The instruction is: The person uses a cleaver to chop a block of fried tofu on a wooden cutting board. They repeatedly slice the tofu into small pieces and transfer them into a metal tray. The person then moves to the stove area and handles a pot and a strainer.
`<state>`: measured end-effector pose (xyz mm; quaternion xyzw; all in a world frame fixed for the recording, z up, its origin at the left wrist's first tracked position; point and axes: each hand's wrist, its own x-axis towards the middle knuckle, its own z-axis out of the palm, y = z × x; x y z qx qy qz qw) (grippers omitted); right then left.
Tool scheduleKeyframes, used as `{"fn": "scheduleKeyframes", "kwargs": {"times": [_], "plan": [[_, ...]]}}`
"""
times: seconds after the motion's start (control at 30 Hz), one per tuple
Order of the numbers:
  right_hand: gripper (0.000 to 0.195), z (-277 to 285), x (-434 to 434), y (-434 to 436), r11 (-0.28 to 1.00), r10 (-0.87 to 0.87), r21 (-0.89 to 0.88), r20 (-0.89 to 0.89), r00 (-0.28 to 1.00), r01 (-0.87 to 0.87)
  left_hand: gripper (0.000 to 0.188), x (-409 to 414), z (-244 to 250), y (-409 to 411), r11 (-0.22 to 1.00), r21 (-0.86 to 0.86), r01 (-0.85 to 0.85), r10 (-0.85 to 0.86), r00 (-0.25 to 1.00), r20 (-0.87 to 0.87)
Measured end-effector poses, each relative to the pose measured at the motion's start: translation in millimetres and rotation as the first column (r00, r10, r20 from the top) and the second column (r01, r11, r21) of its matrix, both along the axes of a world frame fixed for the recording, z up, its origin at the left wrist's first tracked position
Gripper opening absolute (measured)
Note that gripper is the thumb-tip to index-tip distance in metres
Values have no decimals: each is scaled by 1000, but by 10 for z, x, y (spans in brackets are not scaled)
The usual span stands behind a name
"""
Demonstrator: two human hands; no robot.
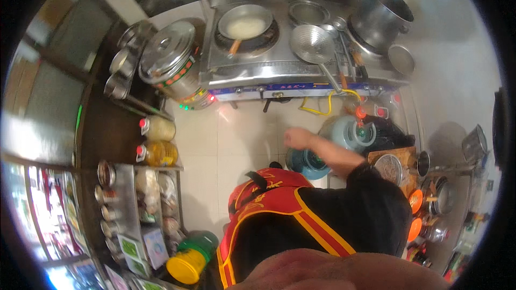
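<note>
My right hand [297, 139] is held out over the tiled floor, blurred and seemingly with nothing in it. Its fingers are too smeared to tell whether they are apart. Below the forearm stand a blue gas cylinder [348, 131] with a regulator [360, 114] and a blue-green drum-like container [308, 165]. My left hand is out of view. Ahead is a stainless steel stove [250, 70]. A pan [246, 22] of pale, cloudy liquid sits on its left burner, its wooden handle towards me. A perforated strainer ladle [313, 44] lies to the right, handle over the front edge.
A tall stockpot [381, 16] occupies the stove's right end. A lidded steel barrel [169, 56] stands left, near oil jugs [159, 141]. A yellow hose [330, 102] hangs below the stove. At right, a wooden board [409, 161] bears a bowl [389, 168]; shelves [129, 193] line the left.
</note>
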<state>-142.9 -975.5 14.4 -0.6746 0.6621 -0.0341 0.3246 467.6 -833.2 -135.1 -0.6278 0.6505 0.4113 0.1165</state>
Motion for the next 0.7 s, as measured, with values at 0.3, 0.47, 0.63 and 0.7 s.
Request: {"fn": "scheduleKeyframes", "kwargs": {"times": [0.3,0.47,0.63,0.7], "plan": [[49,114,-2679,-1522,594,-711,-110,-535,456,797,51,-740,-290,-2969,879,-309,362,-385,923,-15],[43,-29,-2957,-1331,561,-618,103,-608,498,821,38,-1326,-390,-4422,752,-148,642,-647,762,20],[56,487,-2648,-1306,580,-636,111,-557,534,807,24,-1647,-110,-5573,982,176,-61,102,966,-239],[59,609,-2647,-1292,563,-704,13,-516,488,826,19,-1956,49,-5918,895,307,-323,418,847,-328]]}}
